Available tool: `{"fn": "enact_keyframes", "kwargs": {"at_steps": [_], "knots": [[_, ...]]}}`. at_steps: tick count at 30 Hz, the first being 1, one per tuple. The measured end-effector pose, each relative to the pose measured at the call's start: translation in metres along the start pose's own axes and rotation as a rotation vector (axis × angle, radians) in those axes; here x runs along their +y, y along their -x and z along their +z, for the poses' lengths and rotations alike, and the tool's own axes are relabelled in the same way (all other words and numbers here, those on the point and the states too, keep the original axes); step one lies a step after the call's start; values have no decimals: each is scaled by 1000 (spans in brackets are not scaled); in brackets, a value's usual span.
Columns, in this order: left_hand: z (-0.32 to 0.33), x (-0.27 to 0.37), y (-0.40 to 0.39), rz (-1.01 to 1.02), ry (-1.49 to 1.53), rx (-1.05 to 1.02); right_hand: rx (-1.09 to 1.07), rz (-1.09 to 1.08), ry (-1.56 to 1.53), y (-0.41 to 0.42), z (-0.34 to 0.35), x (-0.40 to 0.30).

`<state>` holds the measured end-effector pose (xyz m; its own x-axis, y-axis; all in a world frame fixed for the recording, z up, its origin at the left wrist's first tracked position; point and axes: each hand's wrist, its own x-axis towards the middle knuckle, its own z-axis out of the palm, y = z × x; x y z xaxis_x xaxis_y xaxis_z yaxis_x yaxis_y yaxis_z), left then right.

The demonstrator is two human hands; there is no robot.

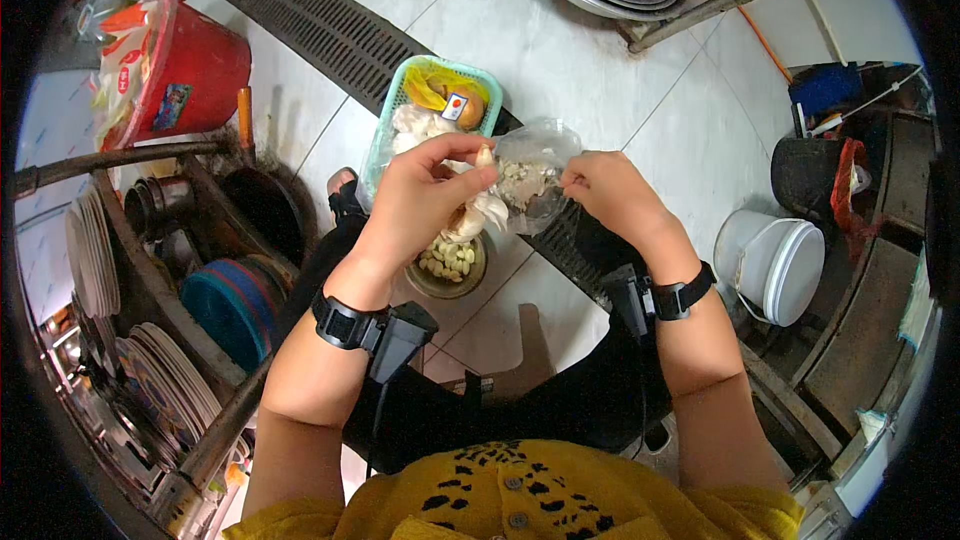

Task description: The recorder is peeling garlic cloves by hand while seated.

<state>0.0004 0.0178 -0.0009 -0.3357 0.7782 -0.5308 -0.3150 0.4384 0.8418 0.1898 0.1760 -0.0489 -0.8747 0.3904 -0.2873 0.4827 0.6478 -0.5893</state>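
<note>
My left hand (420, 187) pinches a garlic clove (484, 157) between thumb and forefinger. Part of a garlic bulb (480, 216) with loose papery skin shows under the thumb, apparently in the same hand. To its right, my right hand (609, 184) has its fingers curled together at the edge of a clear plastic bag (541, 136); whether they pinch anything is hidden. Garlic skins (525, 178) lie inside the bag. Below my left hand, peeled garlic cloves (448, 261) fill part of a round bowl (442, 291) on the floor.
A light green plastic basket (491, 82) holds garlic bulbs (416, 124) and a yellow net bag (429, 86). A dark drain grate (300, 11) crosses the tiles. Racks with plates (161, 371) and a red bucket (206, 64) flank the left; a lidded white bucket (769, 266) stands right.
</note>
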Motion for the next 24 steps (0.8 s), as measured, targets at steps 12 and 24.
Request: {"fn": "enact_keyframes", "kwargs": {"at_steps": [12,24], "knots": [[5,-19,0,68,-139,-53,-26,6,-136,1,30,3],[11,-32,19,135,-352,-18,108,311,-818,21,22,-62]]}}
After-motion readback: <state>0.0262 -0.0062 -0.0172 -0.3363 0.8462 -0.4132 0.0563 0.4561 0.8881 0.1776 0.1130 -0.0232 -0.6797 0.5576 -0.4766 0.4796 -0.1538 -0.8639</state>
